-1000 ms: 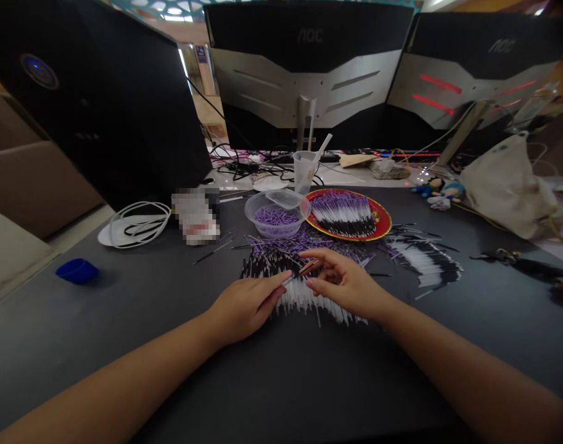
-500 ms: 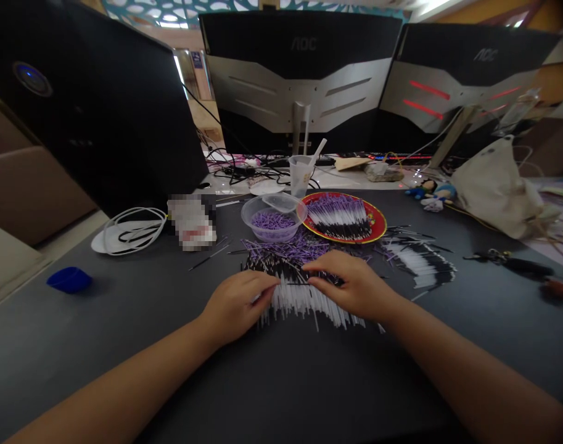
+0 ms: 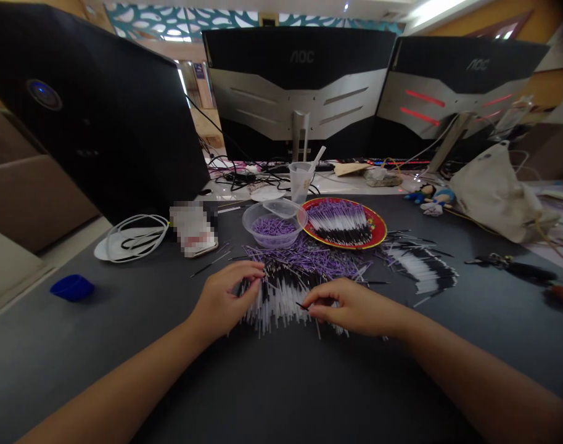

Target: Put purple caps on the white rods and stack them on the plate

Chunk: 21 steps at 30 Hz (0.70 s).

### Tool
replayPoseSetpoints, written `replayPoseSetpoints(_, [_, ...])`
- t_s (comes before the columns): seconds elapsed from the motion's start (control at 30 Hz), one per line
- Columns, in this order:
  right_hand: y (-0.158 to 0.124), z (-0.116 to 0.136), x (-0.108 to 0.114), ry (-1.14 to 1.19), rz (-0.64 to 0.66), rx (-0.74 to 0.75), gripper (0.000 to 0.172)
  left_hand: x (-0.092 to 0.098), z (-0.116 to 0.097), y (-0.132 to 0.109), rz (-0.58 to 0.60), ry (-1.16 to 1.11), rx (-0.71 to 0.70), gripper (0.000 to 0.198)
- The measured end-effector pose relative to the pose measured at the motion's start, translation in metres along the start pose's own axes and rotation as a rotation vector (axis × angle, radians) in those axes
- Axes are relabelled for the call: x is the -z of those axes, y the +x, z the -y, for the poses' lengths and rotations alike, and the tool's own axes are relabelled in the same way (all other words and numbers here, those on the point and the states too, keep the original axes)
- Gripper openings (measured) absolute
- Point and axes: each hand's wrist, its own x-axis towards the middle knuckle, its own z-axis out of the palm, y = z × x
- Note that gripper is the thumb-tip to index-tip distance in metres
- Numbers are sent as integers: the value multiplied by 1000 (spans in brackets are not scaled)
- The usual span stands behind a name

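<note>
My right hand (image 3: 343,305) is closed in a pinch on a thin black-tipped stick (image 3: 302,306), its dark end poking out left of the fingertips. My left hand (image 3: 230,296) has thumb and index brought together at the left of the pile, on what looks like a thin purple piece (image 3: 269,283). Beneath both hands spreads a pile of thin white sticks with black ends (image 3: 285,299). Loose purple pieces (image 3: 325,262) lie just behind it. More fill a clear plastic bowl (image 3: 251,237), beside a red plate (image 3: 380,233) bearing purple, white and black sticks.
A second bunch of sticks (image 3: 422,268) lies at right, with keys (image 3: 494,260) beyond. A blue cup-like object (image 3: 72,287), coiled white cable (image 3: 137,237) and phone-like item (image 3: 193,228) sit at left. Behind stand a plastic cup (image 3: 299,182), monitors (image 3: 299,80) and a computer case (image 3: 100,117).
My hands, close together at a dark stick before, are now farther apart. The right one has come down nearer me with a stick; the left has shifted slightly left and up.
</note>
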Motion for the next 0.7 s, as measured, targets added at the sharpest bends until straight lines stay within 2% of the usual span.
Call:
replayPoseSetpoints(0.1, [-1, 4, -4, -19, 38, 5, 21, -3, 2, -2, -1, -39, 75, 17])
replayPoseSetpoints(0.17, [-2, 8, -8, -65, 15, 30, 22, -6, 1, -3, 16, -28, 75, 18])
replayPoseSetpoints(0.3, [0, 18, -20, -48, -83, 76, 16, -7, -9, -6, 55, 13, -76, 18])
replayPoseSetpoints(0.4, [1, 20, -27, 47, -159, 50, 18, -8, -22, -6, 116, 8, -212, 20])
replayPoseSetpoints(0.47, [2, 20, -29, 102, -185, 24, 18, -11, -29, -6, 170, 1, -245, 20])
replayPoseSetpoints(0.6, [3, 16, -23, 114, -239, 12, 14, -18, -33, -4, 169, 50, -218, 25])
replayPoseSetpoints(0.7, [7, 9, -7, 143, -367, -15, 13, -17, -24, 0, 137, 152, -234, 29])
